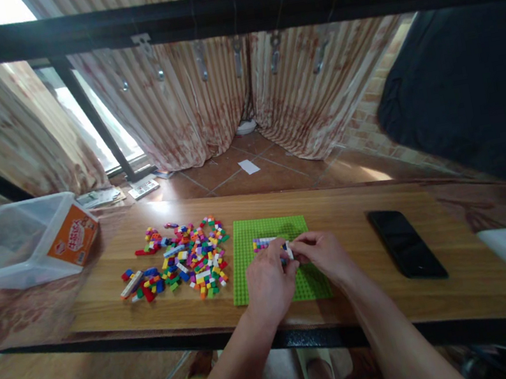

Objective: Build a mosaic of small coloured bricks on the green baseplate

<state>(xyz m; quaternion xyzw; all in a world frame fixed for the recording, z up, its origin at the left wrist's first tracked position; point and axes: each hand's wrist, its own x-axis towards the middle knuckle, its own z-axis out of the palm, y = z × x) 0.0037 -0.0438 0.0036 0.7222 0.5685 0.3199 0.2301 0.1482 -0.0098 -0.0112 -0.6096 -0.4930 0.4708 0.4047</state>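
White brick (289,251) sits in the narrowed fingers of your right hand (326,256), over the green baseplate (242,249); whether your left hand (271,277) grips it, I cannot tell.

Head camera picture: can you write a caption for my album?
Left hand and right hand close together over a green board, loose bricks on one side, phone on the other.
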